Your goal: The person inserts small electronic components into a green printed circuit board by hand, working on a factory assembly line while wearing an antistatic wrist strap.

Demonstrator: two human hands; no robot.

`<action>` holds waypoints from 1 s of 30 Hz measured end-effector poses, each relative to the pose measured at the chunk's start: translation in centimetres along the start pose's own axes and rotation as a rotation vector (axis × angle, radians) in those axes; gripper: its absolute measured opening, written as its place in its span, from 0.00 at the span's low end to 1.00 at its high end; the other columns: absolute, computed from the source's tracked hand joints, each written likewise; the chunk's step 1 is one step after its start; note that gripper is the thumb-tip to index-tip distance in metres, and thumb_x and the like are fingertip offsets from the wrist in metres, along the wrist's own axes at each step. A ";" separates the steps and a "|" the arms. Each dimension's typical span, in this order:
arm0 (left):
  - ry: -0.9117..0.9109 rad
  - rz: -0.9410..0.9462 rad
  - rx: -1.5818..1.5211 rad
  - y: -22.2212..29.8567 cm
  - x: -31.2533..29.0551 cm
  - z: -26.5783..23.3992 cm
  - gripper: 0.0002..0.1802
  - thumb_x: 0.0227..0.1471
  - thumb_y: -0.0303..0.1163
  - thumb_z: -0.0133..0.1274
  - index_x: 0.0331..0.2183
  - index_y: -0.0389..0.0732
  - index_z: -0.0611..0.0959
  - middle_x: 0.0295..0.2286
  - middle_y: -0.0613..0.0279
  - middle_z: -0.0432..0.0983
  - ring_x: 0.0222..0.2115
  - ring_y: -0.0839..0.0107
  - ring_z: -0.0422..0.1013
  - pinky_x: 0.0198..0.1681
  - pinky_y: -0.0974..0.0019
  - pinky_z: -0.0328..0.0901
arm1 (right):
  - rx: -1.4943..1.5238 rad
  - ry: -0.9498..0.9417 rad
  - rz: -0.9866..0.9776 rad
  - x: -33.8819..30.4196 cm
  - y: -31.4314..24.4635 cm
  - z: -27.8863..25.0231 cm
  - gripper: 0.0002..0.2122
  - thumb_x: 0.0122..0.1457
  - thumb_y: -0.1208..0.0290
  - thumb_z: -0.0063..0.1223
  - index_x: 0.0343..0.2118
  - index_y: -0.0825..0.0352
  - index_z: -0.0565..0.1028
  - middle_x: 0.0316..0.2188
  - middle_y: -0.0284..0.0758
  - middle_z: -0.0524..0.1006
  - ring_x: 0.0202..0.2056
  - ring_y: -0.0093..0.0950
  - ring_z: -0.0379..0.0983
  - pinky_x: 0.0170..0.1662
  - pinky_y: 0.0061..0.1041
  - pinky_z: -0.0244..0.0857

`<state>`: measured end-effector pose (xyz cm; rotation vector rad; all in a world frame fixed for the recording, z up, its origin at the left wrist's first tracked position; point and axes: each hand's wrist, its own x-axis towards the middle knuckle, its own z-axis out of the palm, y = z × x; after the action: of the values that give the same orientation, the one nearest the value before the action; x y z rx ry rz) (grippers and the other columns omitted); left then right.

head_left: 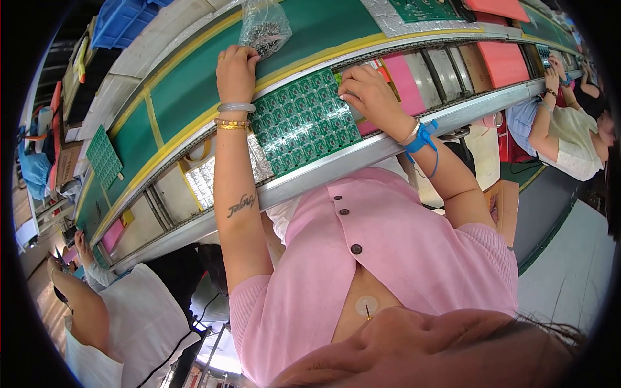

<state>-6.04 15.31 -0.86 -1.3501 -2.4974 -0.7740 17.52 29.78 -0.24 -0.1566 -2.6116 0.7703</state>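
Note:
A green circuit board panel (301, 123), divided into many small repeated boards, lies across the rails in front of me. My left hand (237, 70) is by the near edge of a clear plastic bag (264, 35) of small metallic parts, just beyond the panel's far left corner. Its fingers are bent and pressed together, and what they hold, if anything, is hidden. Over the panel's right edge is my right hand (370, 92), its fingertips pinched close above the board. Any part between them is too small to make out. A blue strap (422, 140) circles my right wrist.
A metal rail (381, 158) runs along the near side of the conveyor. Another green panel (103, 157) rests on the far left. Pink-red sheets (503, 70) and a silver foil-covered board (394, 16) are to the right. Co-workers sit left (142, 317) and right (569, 139).

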 end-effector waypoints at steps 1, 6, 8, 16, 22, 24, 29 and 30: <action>0.001 -0.002 0.002 -0.1 0.0 0.0 0.05 0.40 0.30 0.58 0.26 0.42 0.81 0.28 0.58 0.72 0.33 0.55 0.67 0.38 0.59 0.63 | -0.010 -0.001 -0.006 0.0 0.0 0.0 0.05 0.43 0.75 0.58 0.25 0.65 0.74 0.31 0.32 0.69 0.38 0.34 0.65 0.41 0.32 0.61; 0.054 -0.022 -0.048 0.0 -0.2 0.0 0.05 0.41 0.31 0.58 0.24 0.42 0.81 0.28 0.58 0.72 0.33 0.55 0.67 0.37 0.58 0.63 | -0.066 -0.023 -0.058 0.1 -0.3 -0.1 0.06 0.42 0.74 0.58 0.25 0.64 0.74 0.31 0.30 0.70 0.38 0.33 0.65 0.40 0.31 0.61; 0.021 -0.044 -0.037 0.1 -0.2 -0.3 0.05 0.40 0.31 0.58 0.24 0.42 0.81 0.28 0.58 0.72 0.33 0.55 0.67 0.37 0.58 0.63 | -0.073 -0.039 -0.085 0.6 -0.4 -0.3 0.06 0.42 0.74 0.59 0.25 0.64 0.74 0.32 0.30 0.70 0.38 0.33 0.65 0.40 0.31 0.62; -0.008 -0.084 -0.013 -0.3 -0.3 -0.6 0.06 0.44 0.33 0.56 0.26 0.41 0.81 0.27 0.58 0.74 0.31 0.58 0.69 0.36 0.60 0.64 | -0.002 0.069 -0.174 8.6 -2.0 -0.2 0.05 0.49 0.72 0.54 0.29 0.64 0.76 0.28 0.33 0.74 0.35 0.34 0.68 0.38 0.31 0.63; -0.055 -0.216 -0.123 0.0 -0.2 -0.9 0.07 0.49 0.33 0.52 0.29 0.41 0.80 0.25 0.59 0.77 0.26 0.60 0.73 0.30 0.63 0.66 | -0.260 0.006 -0.200 13.4 -0.6 5.8 0.04 0.50 0.70 0.53 0.27 0.62 0.77 0.27 0.31 0.74 0.35 0.32 0.69 0.37 0.29 0.65; -0.082 -0.332 -0.256 0.2 -0.2 -1.1 0.07 0.51 0.33 0.51 0.29 0.41 0.80 0.24 0.60 0.78 0.24 0.64 0.74 0.30 0.65 0.66 | -0.312 0.018 -0.190 13.7 -0.4 6.6 0.04 0.49 0.69 0.54 0.28 0.61 0.77 0.26 0.30 0.73 0.35 0.31 0.69 0.37 0.29 0.65; -0.024 -0.374 -0.361 -0.6 -0.3 -1.0 0.07 0.50 0.29 0.53 0.31 0.37 0.81 0.24 0.61 0.79 0.25 0.75 0.74 0.30 0.72 0.66 | -0.283 0.028 -0.152 13.5 -0.5 6.8 0.05 0.48 0.67 0.55 0.28 0.59 0.75 0.27 0.29 0.72 0.35 0.30 0.69 0.36 0.28 0.66; -0.021 -0.391 -0.444 -0.7 -0.3 -1.2 0.07 0.49 0.27 0.54 0.32 0.35 0.81 0.25 0.62 0.79 0.25 0.77 0.73 0.31 0.74 0.66 | -0.281 0.025 -0.154 13.2 -0.5 6.8 0.05 0.48 0.67 0.55 0.28 0.59 0.75 0.27 0.29 0.72 0.35 0.30 0.69 0.36 0.28 0.66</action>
<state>-6.47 14.15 -0.24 -0.9772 -2.7504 -1.4736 2.67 28.89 -0.46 -0.0434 -2.6591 0.3455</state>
